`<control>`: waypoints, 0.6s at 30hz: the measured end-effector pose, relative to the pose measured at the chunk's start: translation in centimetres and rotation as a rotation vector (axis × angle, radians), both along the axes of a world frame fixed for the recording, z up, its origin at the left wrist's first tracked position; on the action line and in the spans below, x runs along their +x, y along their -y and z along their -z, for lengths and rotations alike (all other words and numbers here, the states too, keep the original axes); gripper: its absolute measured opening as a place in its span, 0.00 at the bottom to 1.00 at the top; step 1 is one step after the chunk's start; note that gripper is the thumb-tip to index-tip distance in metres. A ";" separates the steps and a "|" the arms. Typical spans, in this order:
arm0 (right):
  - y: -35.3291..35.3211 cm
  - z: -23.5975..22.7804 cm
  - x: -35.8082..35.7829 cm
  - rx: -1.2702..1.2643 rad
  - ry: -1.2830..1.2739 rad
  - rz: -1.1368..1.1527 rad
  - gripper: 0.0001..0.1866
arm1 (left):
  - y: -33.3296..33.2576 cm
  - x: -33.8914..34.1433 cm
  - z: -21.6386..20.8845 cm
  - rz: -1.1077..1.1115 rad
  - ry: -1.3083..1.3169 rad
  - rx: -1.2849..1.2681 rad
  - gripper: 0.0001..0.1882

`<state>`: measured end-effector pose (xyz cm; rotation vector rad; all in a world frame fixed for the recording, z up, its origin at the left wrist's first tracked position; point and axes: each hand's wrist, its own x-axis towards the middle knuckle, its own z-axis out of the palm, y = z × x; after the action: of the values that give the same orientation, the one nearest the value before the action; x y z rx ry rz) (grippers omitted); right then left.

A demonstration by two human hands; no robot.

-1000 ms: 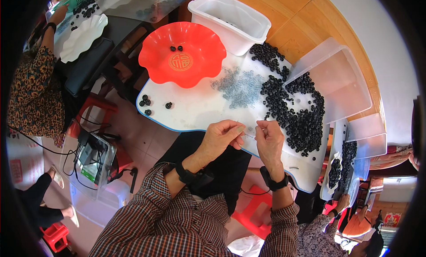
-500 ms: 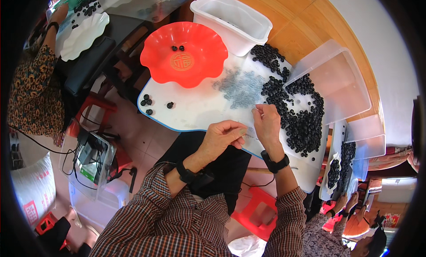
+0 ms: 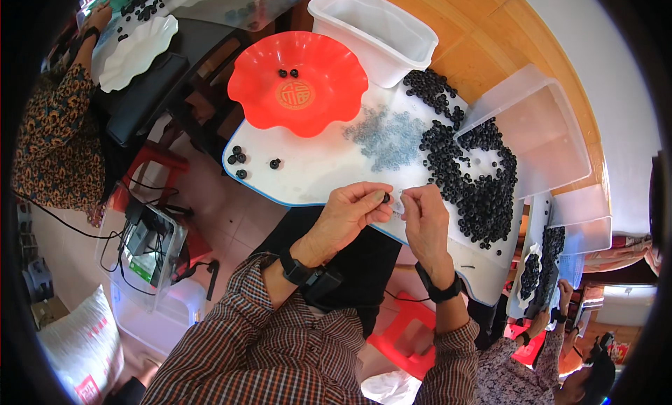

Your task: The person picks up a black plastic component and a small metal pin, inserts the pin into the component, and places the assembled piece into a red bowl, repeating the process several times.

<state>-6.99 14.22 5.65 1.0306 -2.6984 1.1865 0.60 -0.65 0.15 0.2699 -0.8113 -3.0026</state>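
Observation:
Between thumb and fingers of my left hand (image 3: pixel 357 212) is a small black ring-like part (image 3: pixel 386 198), held over the table's near edge. My right hand (image 3: pixel 425 219) is pinched closed close beside it, fingertips almost meeting the part; whatever it grips is too small to make out. Beyond the hands lies a patch of tiny translucent bluish pieces (image 3: pixel 390 140). To its right spreads a big heap of black ring-like parts (image 3: pixel 483 202). Several black parts (image 3: pixel 238 158) sit at the table's left end, one (image 3: pixel 274 164) apart from the others.
A red scalloped bowl (image 3: pixel 336 114) with two black parts inside stands at the back left. Behind it is a white tub (image 3: pixel 374 63). A clear plastic bin (image 3: pixel 539 135) lies tipped at the heap. Co-workers sit at tables left and right; a red stool (image 3: pixel 406 335) stands below.
My right hand has come down and toward the left hand, fingertips now near the black part. The left hand has turned, bringing that part into sight. The whole view has shifted slightly.

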 end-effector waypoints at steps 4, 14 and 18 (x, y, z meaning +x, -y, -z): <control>0.1 -1.0 1.7 -0.059 0.009 -0.064 0.02 | -0.2 0.0 -0.1 -0.020 -0.013 -0.005 0.12; -0.4 -0.7 1.6 0.031 -0.051 -0.129 0.04 | -0.5 0.3 -0.2 0.022 0.009 -0.136 0.12; -0.7 -1.0 1.7 0.105 -0.081 -0.153 0.04 | -0.5 0.2 0.4 0.045 -0.021 -0.248 0.11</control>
<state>-5.27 14.89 6.68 1.2897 -2.6868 1.0068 0.84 -0.13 -0.24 0.2151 -1.1876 -2.8973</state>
